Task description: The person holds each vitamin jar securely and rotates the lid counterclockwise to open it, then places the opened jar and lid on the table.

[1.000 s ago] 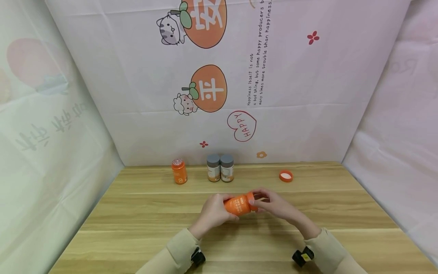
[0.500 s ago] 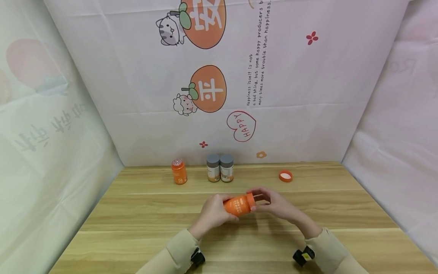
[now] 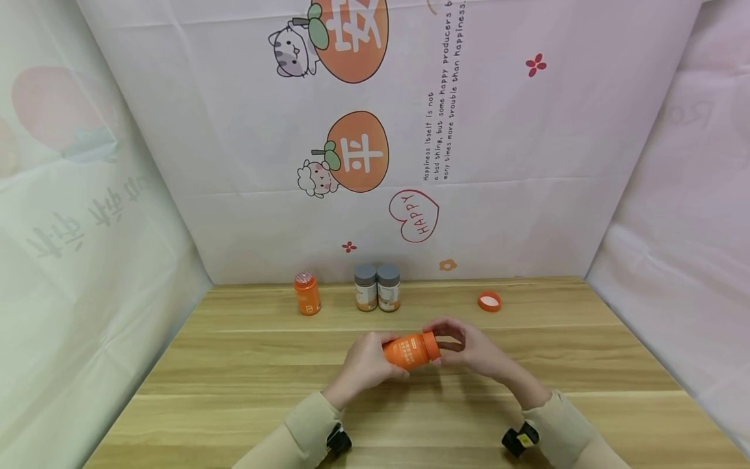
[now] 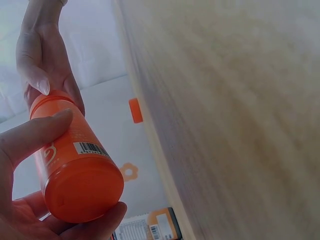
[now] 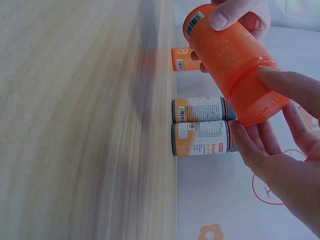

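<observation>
An orange bottle (image 3: 406,352) is tilted above the table, its capped end to the right. Its body is gripped by my left hand (image 3: 366,361); in the left wrist view the thumb lies along the side of the bottle (image 4: 82,145), with fingers under its base. My right hand (image 3: 471,348) has its thumb and fingers curled about the orange cap (image 3: 431,345). The right wrist view shows the thumb on the near side of that cap (image 5: 257,102) and fingers at its far edge. Part of the bottle's body is hidden by the left hand.
At the back of the wooden table (image 3: 246,384) stand another orange bottle (image 3: 308,299) with a pale patterned top and two grey-lidded jars (image 3: 366,293) side by side. A loose orange cap (image 3: 489,301), white inside, lies back right. A printed cloth (image 3: 498,163) hangs behind.
The right hand's fingers and thumb have shifted a little around the cap, and more of the cap's end shows now. The left hand and the bottle have stayed in place.
</observation>
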{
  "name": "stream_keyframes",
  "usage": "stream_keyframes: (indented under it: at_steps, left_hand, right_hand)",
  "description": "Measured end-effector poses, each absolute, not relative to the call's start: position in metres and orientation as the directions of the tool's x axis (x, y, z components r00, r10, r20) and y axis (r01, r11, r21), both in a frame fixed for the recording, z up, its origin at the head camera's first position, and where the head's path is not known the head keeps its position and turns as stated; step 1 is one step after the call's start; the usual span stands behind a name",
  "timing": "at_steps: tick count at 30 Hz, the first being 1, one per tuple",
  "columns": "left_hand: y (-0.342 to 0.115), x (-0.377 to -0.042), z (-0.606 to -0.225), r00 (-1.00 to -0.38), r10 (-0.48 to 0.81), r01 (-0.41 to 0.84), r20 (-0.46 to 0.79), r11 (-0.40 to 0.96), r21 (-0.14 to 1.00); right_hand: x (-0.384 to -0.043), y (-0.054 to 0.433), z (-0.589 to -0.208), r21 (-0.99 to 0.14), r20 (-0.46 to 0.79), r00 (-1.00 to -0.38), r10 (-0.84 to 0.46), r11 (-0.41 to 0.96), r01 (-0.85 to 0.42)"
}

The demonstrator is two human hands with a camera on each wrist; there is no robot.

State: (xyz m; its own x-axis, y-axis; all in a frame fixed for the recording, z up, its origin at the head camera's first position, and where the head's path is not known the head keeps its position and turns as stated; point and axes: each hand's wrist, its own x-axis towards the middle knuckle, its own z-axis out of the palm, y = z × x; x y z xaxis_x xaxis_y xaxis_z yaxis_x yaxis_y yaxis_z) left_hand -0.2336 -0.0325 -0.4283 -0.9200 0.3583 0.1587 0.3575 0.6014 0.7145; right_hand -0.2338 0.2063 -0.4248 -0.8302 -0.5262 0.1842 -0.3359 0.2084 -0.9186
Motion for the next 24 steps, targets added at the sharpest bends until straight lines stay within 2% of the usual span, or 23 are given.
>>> stream_keyframes:
  at_steps: [10, 24]
  left_hand:
    - [-0.033, -0.233, -0.428, -0.913, 0.372, 0.372, 0.167, 0.594, 0.713]
    - [-0.029, -0.232, -0.427, -0.911, 0.373, 0.381, 0.176, 0.602, 0.702]
  right_hand:
    - [-0.230, 0.208, -0.422, -0.927, 0.185, -0.824, -0.536, 0.182, -0.327]
    - [-0.229, 0.197, -0.414, -0.901, 0.035, -0.927, -0.374, 0.389, -0.191]
